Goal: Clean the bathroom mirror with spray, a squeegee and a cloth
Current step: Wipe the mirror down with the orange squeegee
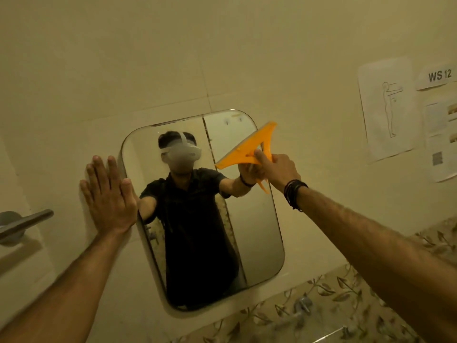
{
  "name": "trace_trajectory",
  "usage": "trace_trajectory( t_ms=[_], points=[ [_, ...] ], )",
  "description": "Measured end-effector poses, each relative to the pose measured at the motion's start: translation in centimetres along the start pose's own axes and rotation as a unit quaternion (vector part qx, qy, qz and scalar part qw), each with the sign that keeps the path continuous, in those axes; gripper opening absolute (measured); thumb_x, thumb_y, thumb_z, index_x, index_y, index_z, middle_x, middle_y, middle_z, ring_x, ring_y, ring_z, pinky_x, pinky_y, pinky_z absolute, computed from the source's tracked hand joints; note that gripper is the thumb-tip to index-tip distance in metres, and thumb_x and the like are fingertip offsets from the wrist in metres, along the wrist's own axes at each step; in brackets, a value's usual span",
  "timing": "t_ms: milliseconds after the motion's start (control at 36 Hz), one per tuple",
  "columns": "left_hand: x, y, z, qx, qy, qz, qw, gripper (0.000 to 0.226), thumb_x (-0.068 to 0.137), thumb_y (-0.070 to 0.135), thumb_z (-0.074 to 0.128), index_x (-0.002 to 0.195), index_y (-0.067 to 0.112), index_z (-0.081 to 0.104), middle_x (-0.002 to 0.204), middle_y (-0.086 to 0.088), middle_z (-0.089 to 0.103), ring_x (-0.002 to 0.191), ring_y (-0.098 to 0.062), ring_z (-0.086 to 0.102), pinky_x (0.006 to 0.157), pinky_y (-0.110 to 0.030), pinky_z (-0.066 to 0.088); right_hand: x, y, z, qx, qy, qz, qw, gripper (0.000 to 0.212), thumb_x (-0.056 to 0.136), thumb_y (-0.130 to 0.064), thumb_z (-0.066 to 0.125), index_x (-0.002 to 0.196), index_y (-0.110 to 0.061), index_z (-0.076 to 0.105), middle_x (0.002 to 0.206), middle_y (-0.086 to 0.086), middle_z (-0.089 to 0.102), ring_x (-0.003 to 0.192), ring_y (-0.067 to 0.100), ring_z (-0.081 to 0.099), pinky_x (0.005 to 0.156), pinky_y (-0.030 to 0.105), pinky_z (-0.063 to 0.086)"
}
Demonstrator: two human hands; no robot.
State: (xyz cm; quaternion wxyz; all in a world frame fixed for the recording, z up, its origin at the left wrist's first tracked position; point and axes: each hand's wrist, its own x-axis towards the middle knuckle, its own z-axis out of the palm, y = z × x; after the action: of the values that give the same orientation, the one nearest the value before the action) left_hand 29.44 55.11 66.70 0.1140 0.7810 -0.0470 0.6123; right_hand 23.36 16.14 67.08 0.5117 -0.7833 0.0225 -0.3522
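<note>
rounded rectangular wall mirror [257,243] at centre frame, right hand [277,169] clenched around handle of orange plastic squeegee [247,147], blade pressed on glass near mirror's 1 o'clock corner, left hand [108,196] flat, fingers released, on cream tiled wall [173,58] at mirror's 9 o'clock edge, black wristbands [294,194] on right wrist

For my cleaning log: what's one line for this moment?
step: squeegee pass | right hand: grips squeegee on mirror, upper right | left hand: flat on wall by mirror's left edge

a small white paper label [439,76] on the wall at the upper right of the frame reads "ws 12"; the sheets beside it are too blurred to read.
</note>
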Motion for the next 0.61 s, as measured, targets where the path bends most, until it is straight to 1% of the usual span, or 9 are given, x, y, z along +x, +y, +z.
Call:
trace_trajectory(
  t_ms=[83,139,222,306,361,444,528,611],
  points=[
    [-0.1,0.3,0.4,0.012,0.019,-0.014,1.000,0.060,0.107,0.041,0.009,0.164,0.023,0.002,0.172,-0.005,0.002,0.159,-0.022,0.000,0.127,-0.049,0.002,-1.6,2.3,0.6,0.013,0.001,0.019,1.000,0.074,0.085,-0.080,0.039,0.082,-0.014,0.072,0.078,0.005,0.073,0.073,0.027,0.069,0.070,0.043,0.057],
    [-0.2,0.4,0.7,0.022,0.031,-0.020,0.999,0.059,0.108,0.041,0.008,0.164,0.023,0.002,0.172,-0.005,0.002,0.159,-0.021,-0.001,0.127,-0.048,0.001,-2.8,3.9,1.2,0.021,0.005,0.037,0.999,0.075,0.084,-0.080,0.039,0.084,-0.014,0.073,0.080,0.007,0.073,0.073,0.027,0.068,0.070,0.043,0.056],
    [-0.3,0.8,0.8,0.028,0.039,-0.026,0.999,0.059,0.108,0.040,0.009,0.164,0.023,0.003,0.172,-0.004,0.002,0.159,-0.020,-0.001,0.127,-0.045,-0.001,-5.1,6.6,2.3,0.034,0.007,0.062,0.997,0.071,0.089,-0.076,0.041,0.085,-0.013,0.074,0.078,0.008,0.071,0.068,0.022,0.064,0.064,0.038,0.047],
    [-0.3,1.3,0.4,0.022,0.037,-0.035,0.998,0.059,0.107,0.040,0.010,0.164,0.024,0.005,0.172,-0.004,0.005,0.159,-0.020,0.001,0.126,-0.040,-0.006,-7.5,9.1,3.5,0.040,0.007,0.086,0.995,0.063,0.092,-0.072,0.041,0.075,-0.019,0.071,0.071,0.000,0.068,0.066,0.019,0.062,0.063,0.036,0.046],
    [-0.3,1.6,0.2,0.021,0.035,-0.042,0.998,0.059,0.107,0.038,0.015,0.164,0.023,0.008,0.172,-0.005,0.007,0.159,-0.022,0.004,0.125,-0.036,-0.010,-8.9,10.3,4.0,0.038,0.008,0.097,0.995,0.059,0.094,-0.069,0.042,0.066,-0.022,0.064,0.061,-0.004,0.059,0.057,0.015,0.053,0.057,0.031,0.038],
    [-0.2,1.9,0.1,0.028,0.034,-0.059,0.997,0.058,0.107,0.035,0.018,0.163,0.021,0.011,0.171,-0.007,0.010,0.158,-0.023,0.006,0.122,-0.030,-0.016,-10.3,11.2,4.1,0.025,0.009,0.102,0.994,0.058,0.096,-0.065,0.043,0.058,-0.023,0.055,0.054,-0.005,0.050,0.051,0.013,0.045,0.054,0.028,0.031],
    [-0.4,1.7,0.2,0.032,0.032,-0.055,0.997,0.058,0.108,0.036,0.016,0.163,0.021,0.010,0.171,-0.007,0.010,0.158,-0.021,0.004,0.124,-0.032,-0.012,-10.5,10.9,3.4,0.001,0.016,0.099,0.995,0.060,0.095,-0.066,0.042,0.055,-0.022,0.049,0.054,-0.004,0.048,0.052,0.015,0.043,0.053,0.028,0.029],
    [-0.8,1.6,0.6,0.042,0.032,-0.054,0.997,0.058,0.108,0.034,0.020,0.163,0.020,0.011,0.171,-0.009,0.010,0.157,-0.019,0.002,0.126,-0.036,-0.007,-9.6,9.8,2.5,0.018,0.036,0.078,0.996,0.063,0.094,-0.070,0.040,0.058,-0.020,0.053,0.055,-0.004,0.048,0.053,0.016,0.043,0.054,0.029,0.029]
  ],
)
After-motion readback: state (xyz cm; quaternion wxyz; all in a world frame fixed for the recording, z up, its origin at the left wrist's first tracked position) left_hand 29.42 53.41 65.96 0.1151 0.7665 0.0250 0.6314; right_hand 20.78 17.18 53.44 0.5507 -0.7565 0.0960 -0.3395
